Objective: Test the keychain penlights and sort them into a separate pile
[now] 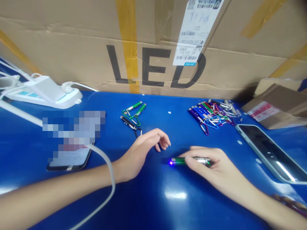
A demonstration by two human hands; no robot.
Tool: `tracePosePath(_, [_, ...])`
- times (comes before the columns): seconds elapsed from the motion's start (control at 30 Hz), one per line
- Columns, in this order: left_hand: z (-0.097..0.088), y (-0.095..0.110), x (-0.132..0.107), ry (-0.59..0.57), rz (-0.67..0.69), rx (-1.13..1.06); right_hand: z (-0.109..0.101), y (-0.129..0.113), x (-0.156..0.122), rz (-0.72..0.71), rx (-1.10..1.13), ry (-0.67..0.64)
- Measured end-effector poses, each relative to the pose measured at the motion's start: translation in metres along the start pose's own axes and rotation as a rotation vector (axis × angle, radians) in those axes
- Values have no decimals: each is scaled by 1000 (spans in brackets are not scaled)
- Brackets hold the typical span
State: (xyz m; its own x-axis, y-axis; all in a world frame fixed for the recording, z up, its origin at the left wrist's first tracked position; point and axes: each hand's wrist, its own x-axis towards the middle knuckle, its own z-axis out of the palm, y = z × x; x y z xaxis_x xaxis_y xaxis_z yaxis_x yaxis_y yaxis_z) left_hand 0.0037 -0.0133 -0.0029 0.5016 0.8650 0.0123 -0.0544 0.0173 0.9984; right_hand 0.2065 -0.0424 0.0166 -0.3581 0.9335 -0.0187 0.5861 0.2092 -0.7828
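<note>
My right hand (213, 163) grips a small green flashlight (178, 161) between thumb and fingers. The flashlight lies level, pointing left, and its silver tip glows violet. My left hand (148, 143) hovers left of that tip, fingers loosely bent and apart, with nothing visible in them. Just beyond this hand lie two green flashlights (134, 105) with green carabiner clips and a black flashlight (128, 122) with a black clip. At the back right is a pile of flashlights (203, 111) in blue, purple, green, red and silver, many with coloured clips.
A large cardboard box (91, 48) marked LED stands behind the blue table (144, 204). On the left are a white power strip (59, 100), a phone (72, 161) and a white cable (111, 172) crossing my left forearm. A second phone (271, 150) and smaller carton (280, 105) lie right.
</note>
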Motion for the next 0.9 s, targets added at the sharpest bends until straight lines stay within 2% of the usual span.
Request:
tracePosePath(0.1, [-1,-2,0,-16,23,12,0,-1,0,19,52,3])
tracePosePath(0.27, [-2,-4,0,-24,49,32,2,0,-3,166,195,-93])
tracePosePath(0.37, [-2,1,0,-30,32,58,4,2,-3,209,231,-90])
tracePosePath(0.6, [-2,10,-3,-36,29,133,7,3,-2,188,229,5])
tracePosePath(0.9, [-2,3,-3,-41,42,100,4,6,1,89,20,-24])
